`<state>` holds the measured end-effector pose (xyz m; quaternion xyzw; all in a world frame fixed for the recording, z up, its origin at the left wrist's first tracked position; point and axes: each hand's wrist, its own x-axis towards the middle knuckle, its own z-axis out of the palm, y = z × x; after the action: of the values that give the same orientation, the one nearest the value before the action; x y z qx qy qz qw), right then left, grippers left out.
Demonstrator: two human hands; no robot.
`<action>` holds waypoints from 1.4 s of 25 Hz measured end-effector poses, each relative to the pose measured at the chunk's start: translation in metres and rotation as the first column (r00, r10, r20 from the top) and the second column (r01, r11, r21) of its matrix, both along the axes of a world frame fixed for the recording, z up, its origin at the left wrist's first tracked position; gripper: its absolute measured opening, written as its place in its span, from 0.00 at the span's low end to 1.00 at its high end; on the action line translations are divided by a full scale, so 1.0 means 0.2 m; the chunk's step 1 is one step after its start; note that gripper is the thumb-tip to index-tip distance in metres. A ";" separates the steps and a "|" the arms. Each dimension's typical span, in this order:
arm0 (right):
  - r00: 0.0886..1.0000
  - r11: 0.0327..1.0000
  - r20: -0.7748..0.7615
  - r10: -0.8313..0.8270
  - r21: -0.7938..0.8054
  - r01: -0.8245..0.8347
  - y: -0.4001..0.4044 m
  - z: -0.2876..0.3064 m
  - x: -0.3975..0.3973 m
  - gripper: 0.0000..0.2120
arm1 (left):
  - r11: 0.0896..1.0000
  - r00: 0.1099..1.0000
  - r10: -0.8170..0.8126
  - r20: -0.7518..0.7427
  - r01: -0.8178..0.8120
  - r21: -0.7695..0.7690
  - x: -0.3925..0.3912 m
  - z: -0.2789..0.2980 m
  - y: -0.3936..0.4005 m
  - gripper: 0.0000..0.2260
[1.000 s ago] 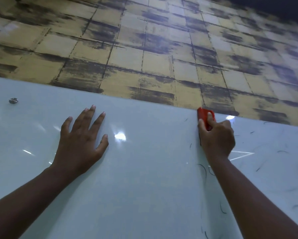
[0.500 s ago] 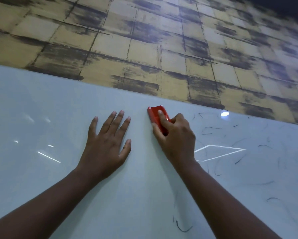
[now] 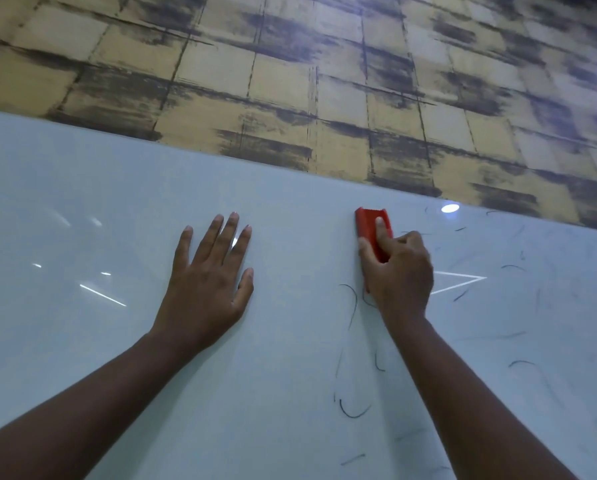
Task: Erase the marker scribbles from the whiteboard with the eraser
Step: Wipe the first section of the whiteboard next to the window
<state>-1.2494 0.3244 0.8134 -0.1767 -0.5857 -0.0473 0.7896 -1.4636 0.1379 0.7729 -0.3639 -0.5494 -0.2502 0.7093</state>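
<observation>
Left hand (image 3: 207, 282): flat on the whiteboard (image 3: 117, 209), fingers straight and slightly spread, palm pressed to the board, holding nothing. Forearm comes up from the lower left corner.

Right hand (image 3: 399, 275): fingers curled round a red eraser (image 3: 371, 225), forefinger laid along its back, thumb on its left side. Forearm comes up from the lower right, wrist roughly straight.

Eraser: upright against the board, just below the board's top edge, right of the middle. Its top half shows above the knuckles; the lower part is hidden by the hand.

Scribbles (image 3: 354, 412): thin dark curved strokes, scattered below and to the right of the eraser, out toward the board's right edge. The board to the left, around the flat hand, shows only light reflections.

Above the top edge: wall (image 3: 290, 81) of yellow tiles with dark smears.
</observation>
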 end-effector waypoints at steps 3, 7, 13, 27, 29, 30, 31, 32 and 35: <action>0.988 0.980 0.150 -0.021 0.201 -0.010 -0.20 -0.24 -0.14 0.25 | 1.000 1.000 -0.009 0.014 0.009 -0.006 0.00 -0.03 0.00 0.30; 0.970 0.970 0.236 -0.052 0.245 -0.007 -0.29 -0.42 -0.18 0.25 | 1.000 1.000 -0.013 0.004 0.013 -0.026 -0.01 -0.12 -0.02 0.31; 0.976 0.983 0.207 -0.059 -0.159 0.093 -0.16 -0.34 0.09 0.23 | 0.998 0.999 -0.050 -0.005 0.050 -0.046 -0.02 -0.28 -0.07 0.30; 0.936 0.977 0.326 -0.131 0.201 0.066 -0.13 -0.81 0.04 0.25 | 0.999 1.000 -0.006 -0.021 0.007 0.038 0.18 -0.39 0.10 0.24; 0.904 0.949 0.385 -0.188 0.310 0.065 -0.10 -0.90 0.05 0.24 | 1.000 1.000 -0.006 -0.031 0.005 -0.019 0.23 -0.44 0.17 0.25; 0.893 0.939 0.396 -0.212 0.335 0.074 -0.07 -0.91 0.08 0.24 | 0.999 1.000 -0.018 -0.018 0.018 -0.029 0.24 -0.47 0.19 0.26; 0.891 0.938 0.392 -0.229 0.335 0.094 -0.02 -0.90 0.12 0.23 | 0.999 1.000 -0.029 -0.007 0.028 -0.030 0.23 -0.49 0.19 0.27; 0.899 0.946 0.375 -0.228 0.304 0.113 0.03 -0.88 0.15 0.23 | 0.999 0.999 -0.033 -0.003 0.033 -0.027 0.23 -0.51 0.19 0.27; 0.943 0.989 0.302 -0.138 0.092 0.115 0.19 -0.81 0.28 0.22 | 1.000 1.000 -0.025 0.003 0.025 -0.017 0.22 -0.54 0.19 0.27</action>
<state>-1.1932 0.3626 0.6517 -0.1755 -0.6868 -0.1463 0.6900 -1.4187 0.1754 0.6641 -0.3764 -0.5480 -0.2548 0.7022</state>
